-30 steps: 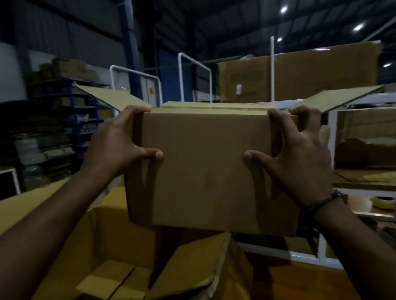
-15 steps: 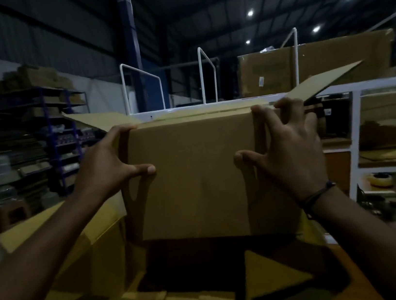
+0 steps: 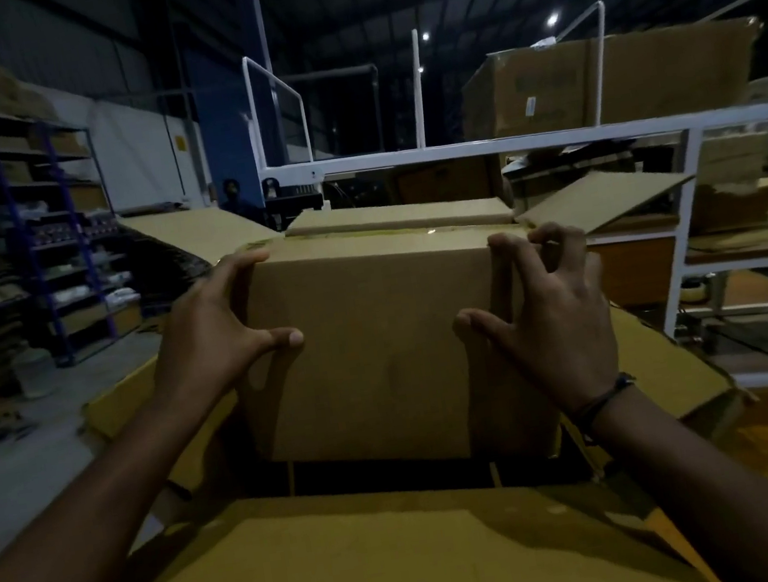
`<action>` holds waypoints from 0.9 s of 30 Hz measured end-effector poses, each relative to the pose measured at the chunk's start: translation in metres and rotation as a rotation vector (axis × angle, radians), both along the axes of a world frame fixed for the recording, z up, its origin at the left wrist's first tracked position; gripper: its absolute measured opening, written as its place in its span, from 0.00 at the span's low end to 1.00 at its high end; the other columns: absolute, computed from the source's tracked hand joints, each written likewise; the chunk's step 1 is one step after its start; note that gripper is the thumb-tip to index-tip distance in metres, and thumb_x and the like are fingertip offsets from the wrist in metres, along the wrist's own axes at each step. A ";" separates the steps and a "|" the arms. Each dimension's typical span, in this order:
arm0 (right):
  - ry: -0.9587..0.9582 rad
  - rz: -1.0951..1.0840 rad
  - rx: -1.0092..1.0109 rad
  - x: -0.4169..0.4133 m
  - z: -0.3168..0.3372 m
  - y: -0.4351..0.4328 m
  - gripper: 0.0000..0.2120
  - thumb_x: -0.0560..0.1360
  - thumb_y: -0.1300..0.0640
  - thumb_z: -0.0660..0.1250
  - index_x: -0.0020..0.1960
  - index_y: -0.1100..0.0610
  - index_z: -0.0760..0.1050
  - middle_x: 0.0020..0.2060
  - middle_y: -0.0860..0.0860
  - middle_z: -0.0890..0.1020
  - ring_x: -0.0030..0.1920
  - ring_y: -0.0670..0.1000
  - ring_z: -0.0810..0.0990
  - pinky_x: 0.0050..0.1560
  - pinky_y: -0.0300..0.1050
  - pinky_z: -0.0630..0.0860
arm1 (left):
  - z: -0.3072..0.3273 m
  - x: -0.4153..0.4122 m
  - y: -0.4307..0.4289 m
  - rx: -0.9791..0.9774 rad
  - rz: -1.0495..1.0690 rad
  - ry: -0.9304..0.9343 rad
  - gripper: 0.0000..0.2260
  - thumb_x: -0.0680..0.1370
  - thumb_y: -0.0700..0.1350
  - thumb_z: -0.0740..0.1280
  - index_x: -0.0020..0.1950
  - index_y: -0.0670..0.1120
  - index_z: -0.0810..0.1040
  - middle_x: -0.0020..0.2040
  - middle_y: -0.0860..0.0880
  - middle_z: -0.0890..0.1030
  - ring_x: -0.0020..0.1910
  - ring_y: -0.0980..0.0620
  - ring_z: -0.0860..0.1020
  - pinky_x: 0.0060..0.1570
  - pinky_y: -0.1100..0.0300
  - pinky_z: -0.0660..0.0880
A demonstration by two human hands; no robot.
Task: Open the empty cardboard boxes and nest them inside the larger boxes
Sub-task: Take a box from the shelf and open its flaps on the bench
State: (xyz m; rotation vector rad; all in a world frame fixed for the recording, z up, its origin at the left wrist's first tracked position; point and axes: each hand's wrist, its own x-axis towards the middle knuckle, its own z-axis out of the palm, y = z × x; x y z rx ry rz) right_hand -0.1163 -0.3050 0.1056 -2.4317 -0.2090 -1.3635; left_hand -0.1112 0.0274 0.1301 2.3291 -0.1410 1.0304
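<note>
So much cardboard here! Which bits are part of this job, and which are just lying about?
In the job: small box, gripped by left hand and right hand; open larger box beneath it.
Lying about: white rack, big carton on it, blue shelving.

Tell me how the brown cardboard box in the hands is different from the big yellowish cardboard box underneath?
The brown cardboard box is smaller; the big yellowish cardboard box is wider. The left hand and right hand grip the brown box in the air; the yellowish box sits below it. The held box looks brown, the big box yellower. Both are cardboard with flaps spread open.
</note>
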 end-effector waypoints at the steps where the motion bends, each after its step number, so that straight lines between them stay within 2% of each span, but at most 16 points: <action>1: 0.012 0.000 -0.007 -0.002 -0.005 0.005 0.40 0.66 0.37 0.78 0.73 0.46 0.67 0.71 0.57 0.62 0.62 0.62 0.68 0.48 0.57 0.80 | -0.006 0.000 0.005 -0.008 -0.007 0.010 0.45 0.59 0.53 0.86 0.71 0.65 0.69 0.68 0.46 0.77 0.64 0.43 0.76 0.56 0.44 0.79; 6: 0.115 0.021 -0.027 -0.007 -0.035 0.016 0.40 0.66 0.38 0.78 0.74 0.46 0.67 0.72 0.56 0.60 0.65 0.60 0.66 0.50 0.51 0.75 | -0.048 0.000 0.019 -0.044 -0.014 0.116 0.45 0.59 0.53 0.86 0.71 0.66 0.68 0.69 0.47 0.75 0.66 0.42 0.74 0.56 0.39 0.79; 10: 0.215 0.020 -0.053 -0.012 -0.077 0.014 0.38 0.66 0.39 0.77 0.72 0.44 0.65 0.71 0.55 0.61 0.65 0.61 0.67 0.51 0.54 0.78 | -0.098 -0.010 0.009 -0.089 -0.005 0.204 0.41 0.64 0.50 0.85 0.71 0.64 0.69 0.66 0.50 0.73 0.62 0.47 0.73 0.52 0.48 0.77; 12: 0.286 0.021 -0.068 -0.014 -0.098 0.011 0.35 0.68 0.39 0.77 0.70 0.45 0.67 0.70 0.55 0.63 0.63 0.59 0.69 0.51 0.52 0.79 | -0.126 -0.015 0.005 -0.093 -0.026 0.212 0.34 0.67 0.50 0.83 0.67 0.62 0.71 0.61 0.53 0.75 0.58 0.51 0.75 0.48 0.52 0.77; 15: 0.379 -0.046 -0.103 -0.018 -0.109 0.004 0.29 0.72 0.40 0.74 0.67 0.48 0.68 0.68 0.53 0.68 0.60 0.55 0.74 0.47 0.43 0.79 | -0.145 -0.013 0.008 -0.059 -0.006 0.125 0.16 0.72 0.50 0.80 0.51 0.57 0.75 0.48 0.59 0.79 0.46 0.57 0.79 0.38 0.59 0.75; 18: 0.472 -0.177 -0.198 -0.019 -0.104 0.001 0.28 0.74 0.36 0.69 0.68 0.46 0.63 0.66 0.51 0.68 0.53 0.49 0.77 0.40 0.36 0.78 | -0.140 -0.014 0.005 0.076 0.050 0.173 0.13 0.75 0.52 0.76 0.39 0.56 0.73 0.38 0.59 0.77 0.37 0.61 0.75 0.32 0.59 0.72; 21: 0.588 -0.202 -0.322 -0.022 -0.095 0.005 0.28 0.74 0.33 0.67 0.67 0.44 0.62 0.63 0.48 0.69 0.43 0.44 0.74 0.33 0.35 0.74 | -0.127 -0.019 0.003 0.313 0.199 0.323 0.15 0.77 0.62 0.69 0.39 0.55 0.73 0.36 0.57 0.76 0.34 0.59 0.73 0.30 0.59 0.68; 23: 0.661 -0.181 -0.373 -0.021 -0.086 0.008 0.28 0.74 0.32 0.66 0.66 0.45 0.65 0.59 0.48 0.73 0.42 0.44 0.73 0.36 0.37 0.77 | -0.118 -0.022 0.003 0.487 0.308 0.408 0.20 0.77 0.69 0.64 0.40 0.53 0.74 0.36 0.55 0.76 0.35 0.56 0.75 0.31 0.59 0.69; 25: 0.699 -0.138 -0.415 -0.017 -0.073 0.012 0.26 0.75 0.31 0.65 0.64 0.47 0.68 0.56 0.47 0.76 0.44 0.45 0.73 0.41 0.40 0.80 | -0.111 -0.024 0.001 0.613 0.361 0.409 0.23 0.78 0.72 0.58 0.42 0.53 0.75 0.36 0.54 0.74 0.35 0.55 0.75 0.32 0.60 0.70; 27: 0.706 -0.064 -0.469 -0.010 -0.059 0.017 0.27 0.74 0.30 0.64 0.65 0.46 0.69 0.60 0.48 0.75 0.50 0.46 0.75 0.46 0.41 0.80 | -0.110 -0.025 -0.004 0.684 0.345 0.354 0.22 0.78 0.72 0.57 0.42 0.54 0.73 0.36 0.55 0.73 0.34 0.55 0.73 0.32 0.60 0.68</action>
